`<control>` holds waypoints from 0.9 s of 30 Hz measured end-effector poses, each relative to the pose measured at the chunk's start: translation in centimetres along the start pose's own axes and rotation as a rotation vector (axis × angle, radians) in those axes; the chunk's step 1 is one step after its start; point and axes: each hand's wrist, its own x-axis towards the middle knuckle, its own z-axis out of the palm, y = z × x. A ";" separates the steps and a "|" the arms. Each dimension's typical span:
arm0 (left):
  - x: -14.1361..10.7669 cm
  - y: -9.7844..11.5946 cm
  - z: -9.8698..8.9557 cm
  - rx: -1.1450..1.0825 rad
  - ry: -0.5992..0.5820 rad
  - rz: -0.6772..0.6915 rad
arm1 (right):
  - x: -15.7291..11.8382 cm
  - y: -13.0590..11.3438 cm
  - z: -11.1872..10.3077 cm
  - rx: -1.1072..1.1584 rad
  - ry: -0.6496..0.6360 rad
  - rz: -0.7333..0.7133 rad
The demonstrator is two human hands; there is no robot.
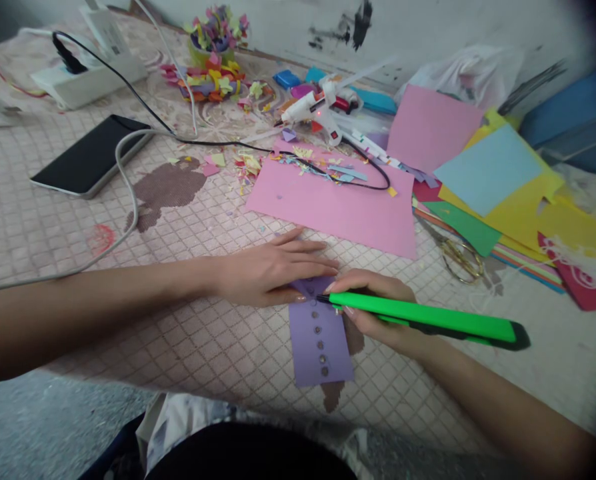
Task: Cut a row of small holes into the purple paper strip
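Note:
A strip of purple paper [323, 348] lies on the tablecloth near the front edge, with a row of several small round marks or holes running down its middle. My left hand [278, 270] rests flat over the strip's far end, fingers stretched out and pressing it down; that end is mostly hidden. My right hand [373, 303] is closed around what looks like a bright green utility knife [428, 319] with a black end. Its dark tip points left and touches, or hovers just over, the paper at the upper marks, beside my left fingertips.
Pink paper [338, 213] with paper scraps lies ahead, a white glue gun [313, 110] behind it. Gold scissors [458, 257] and coloured sheets [493, 167] are on the right. A phone [91, 157], cables and a power strip [88, 80] occupy the left; paper flowers [213, 40] stand at the back.

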 end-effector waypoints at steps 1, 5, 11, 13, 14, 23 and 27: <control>0.0 0.0 0.0 0.004 -0.004 -0.001 | 0.0 0.0 0.0 0.004 -0.004 0.004; 0.0 0.0 0.0 0.007 -0.019 -0.006 | 0.2 -0.1 0.0 0.022 -0.017 0.013; 0.1 0.0 0.0 0.002 -0.007 0.000 | 0.4 0.0 0.1 0.026 -0.021 -0.005; 0.1 0.0 0.0 0.006 -0.009 -0.001 | 0.4 -0.1 0.1 0.029 -0.025 -0.005; 0.1 0.0 0.0 0.008 -0.010 -0.002 | 0.4 -0.2 0.0 0.029 -0.028 -0.003; 0.0 0.0 0.0 0.022 -0.014 -0.002 | 0.2 -0.2 -0.1 0.040 -0.025 -0.011; 0.1 0.0 -0.1 0.032 -0.018 -0.004 | 0.3 -0.1 -0.1 0.053 -0.027 -0.007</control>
